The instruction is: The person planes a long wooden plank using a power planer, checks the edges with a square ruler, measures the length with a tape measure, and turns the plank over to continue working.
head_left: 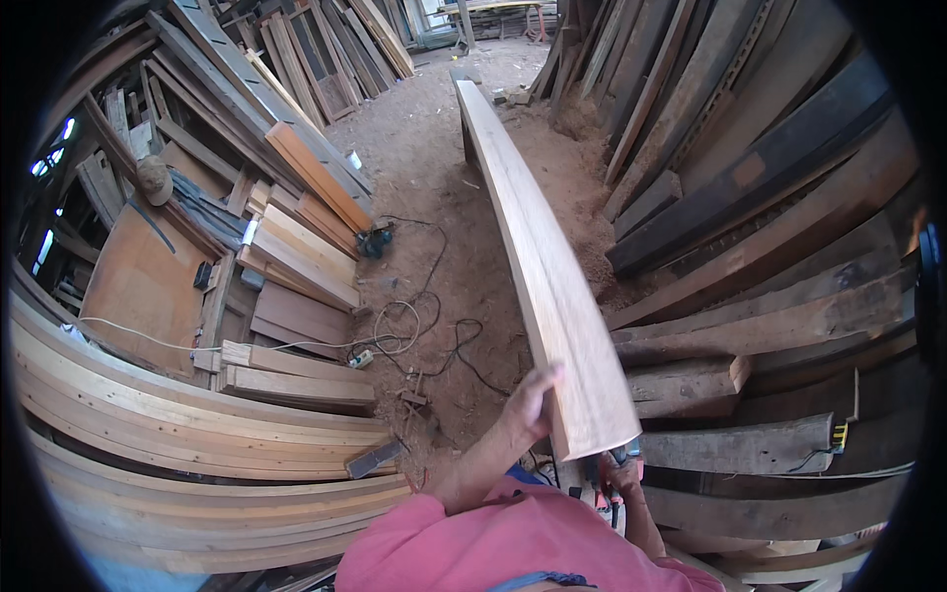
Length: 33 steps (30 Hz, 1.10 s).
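A long, pale wooden beam (543,247) stretches away from me, its near end just in front of my body. My left hand (536,400) is closed on the beam's left edge near that end, with the thumb on the upper face. Below the near right corner, my right hand (621,478) is wrapped round a red and dark power tool (635,464). Much of the tool is hidden by the beam, so its exact kind does not show.
Planks (197,434) lie stacked at left. Dark boards (760,187) lean along the right. A green power tool (374,243) and loose cables (431,296) lie on the dirt floor (414,178). A brown panel (148,286) stands at far left.
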Motion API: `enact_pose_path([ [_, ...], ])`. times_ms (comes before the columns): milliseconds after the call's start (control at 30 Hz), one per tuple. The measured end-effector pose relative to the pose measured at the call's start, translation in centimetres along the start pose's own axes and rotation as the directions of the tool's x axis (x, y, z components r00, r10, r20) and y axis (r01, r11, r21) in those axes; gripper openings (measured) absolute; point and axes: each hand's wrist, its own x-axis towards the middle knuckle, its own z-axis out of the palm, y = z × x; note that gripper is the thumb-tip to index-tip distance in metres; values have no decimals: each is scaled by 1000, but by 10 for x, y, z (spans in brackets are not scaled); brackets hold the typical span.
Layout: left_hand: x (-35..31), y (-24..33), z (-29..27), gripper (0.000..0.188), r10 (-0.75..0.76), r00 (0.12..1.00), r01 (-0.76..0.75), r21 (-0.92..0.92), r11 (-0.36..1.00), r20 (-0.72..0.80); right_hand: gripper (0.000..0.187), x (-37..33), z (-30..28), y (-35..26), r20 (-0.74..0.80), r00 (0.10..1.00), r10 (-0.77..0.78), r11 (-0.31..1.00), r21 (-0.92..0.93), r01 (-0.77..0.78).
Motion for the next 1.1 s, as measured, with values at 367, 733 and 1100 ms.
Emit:
enact_pose_path([
  [367,-27,-161,-353,57,339,634,617,719,321,-695,25,-13,5,-16,-11,1000,-22,991,-130,21],
  [733,77,-164,-291,41,366,697,678,733,-56,-617,20,-1,3,-120,-79,769,-634,716,-434,546],
  [1100,46,-110,-279,72,-117,854,273,245,930,-506,45,-3,48,-146,141,989,-52,990,140,32],
])
